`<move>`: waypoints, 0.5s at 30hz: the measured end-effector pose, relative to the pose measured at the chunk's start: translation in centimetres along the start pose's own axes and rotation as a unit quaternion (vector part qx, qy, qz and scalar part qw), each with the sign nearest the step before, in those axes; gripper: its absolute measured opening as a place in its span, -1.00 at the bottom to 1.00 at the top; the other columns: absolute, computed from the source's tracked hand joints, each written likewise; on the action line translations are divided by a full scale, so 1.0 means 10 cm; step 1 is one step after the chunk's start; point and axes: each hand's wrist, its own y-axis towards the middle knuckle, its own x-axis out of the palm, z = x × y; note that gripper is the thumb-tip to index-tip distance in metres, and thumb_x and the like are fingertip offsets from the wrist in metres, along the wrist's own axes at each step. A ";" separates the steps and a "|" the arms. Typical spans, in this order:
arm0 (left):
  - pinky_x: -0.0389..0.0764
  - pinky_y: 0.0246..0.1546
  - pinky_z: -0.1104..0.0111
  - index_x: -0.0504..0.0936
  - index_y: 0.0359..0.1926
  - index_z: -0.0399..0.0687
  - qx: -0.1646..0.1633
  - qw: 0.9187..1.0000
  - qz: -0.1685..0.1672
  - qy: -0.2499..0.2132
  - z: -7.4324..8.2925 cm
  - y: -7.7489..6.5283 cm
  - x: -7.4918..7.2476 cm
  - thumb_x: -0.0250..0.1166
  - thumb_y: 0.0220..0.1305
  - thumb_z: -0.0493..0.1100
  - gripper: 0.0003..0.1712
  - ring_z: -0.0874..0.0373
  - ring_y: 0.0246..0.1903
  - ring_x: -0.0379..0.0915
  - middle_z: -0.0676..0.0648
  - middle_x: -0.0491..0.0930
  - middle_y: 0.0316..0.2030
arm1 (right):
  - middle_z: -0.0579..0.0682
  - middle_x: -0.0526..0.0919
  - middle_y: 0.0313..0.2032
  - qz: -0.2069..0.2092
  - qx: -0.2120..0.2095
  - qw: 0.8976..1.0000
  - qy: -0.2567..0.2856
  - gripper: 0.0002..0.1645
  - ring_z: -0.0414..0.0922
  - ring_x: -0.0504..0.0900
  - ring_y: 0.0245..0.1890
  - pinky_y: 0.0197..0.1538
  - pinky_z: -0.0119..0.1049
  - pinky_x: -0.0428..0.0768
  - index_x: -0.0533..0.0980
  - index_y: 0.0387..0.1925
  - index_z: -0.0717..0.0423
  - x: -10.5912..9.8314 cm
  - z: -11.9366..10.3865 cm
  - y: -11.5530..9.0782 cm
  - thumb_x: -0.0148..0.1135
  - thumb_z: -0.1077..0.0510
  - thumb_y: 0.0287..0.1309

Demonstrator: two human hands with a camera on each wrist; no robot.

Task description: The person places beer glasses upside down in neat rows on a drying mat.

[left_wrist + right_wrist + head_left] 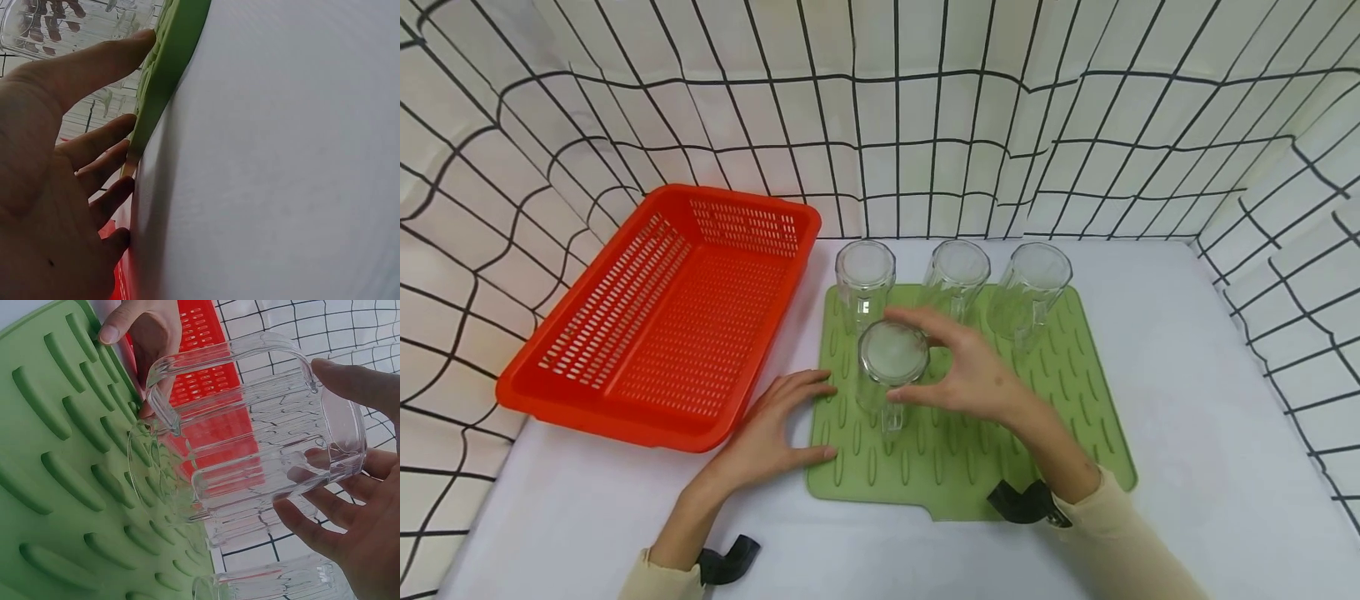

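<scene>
A clear glass mug point(893, 353) stands upside down over the ribbed green drying mat point(955, 467), its handle toward the front. My right hand point(966, 371) grips it near the thick base, thumb on one side and fingers on the other. In the right wrist view the mug's rim end faces the mat; whether it touches I cannot tell. My left hand point(767, 429) lies at the mat's left edge with fingers spread, fingertips at the edge, holding nothing. Behind are three more upturned mugs: a left one point(865, 279), a middle one point(959, 271) and a right one point(1036, 279).
A red plastic basket point(617, 427) with slotted walls sits left of the mat, close to my left hand. A black wire grid point(895, 146) backed with white cloth encloses the back and sides. White cloth point(1210, 400) covers the table.
</scene>
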 end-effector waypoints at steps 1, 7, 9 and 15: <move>0.26 0.48 -0.27 0.58 0.31 -0.01 -0.001 1.000 0.000 0.002 0.00 -0.01 0.00 0.69 -0.05 -0.05 -0.15 -0.16 0.49 0.23 -0.10 0.38 0.48 | -0.13 0.46 0.45 -0.002 -0.002 1.000 -0.001 0.10 -0.05 0.52 0.37 0.38 0.04 0.57 0.36 0.50 -0.12 0.01 0.00 0.00 0.70 0.03 -0.08; 0.32 0.44 -0.25 0.58 0.32 0.01 0.002 1.000 0.003 0.004 -0.01 -0.03 0.01 0.69 -0.05 -0.05 -0.14 -0.14 0.48 0.24 -0.07 0.38 0.49 | -0.09 0.48 0.44 -0.007 -0.008 1.000 -0.005 0.10 -0.04 0.54 0.35 0.36 0.04 0.59 0.37 0.50 -0.10 0.05 -0.02 0.01 0.71 0.05 -0.10; 0.32 0.44 -0.25 0.58 0.31 0.01 0.003 1.000 0.004 0.003 -0.01 -0.02 0.01 0.69 -0.05 -0.05 -0.15 -0.14 0.48 0.24 -0.07 0.38 0.49 | -0.10 0.48 0.44 -0.009 -0.005 1.000 -0.007 0.10 -0.04 0.54 0.35 0.36 0.05 0.58 0.37 0.50 -0.12 0.06 -0.01 0.01 0.71 0.06 -0.10; 0.33 0.43 -0.26 0.58 0.31 0.01 0.003 1.000 0.001 -0.001 -0.02 -0.01 0.01 0.69 -0.05 -0.05 -0.15 -0.14 0.46 0.25 -0.08 0.38 0.48 | -0.12 0.44 0.48 -0.018 0.005 1.000 -0.017 0.10 -0.06 0.51 0.39 0.40 0.04 0.55 0.35 0.51 -0.16 0.07 0.00 0.01 0.69 0.02 -0.07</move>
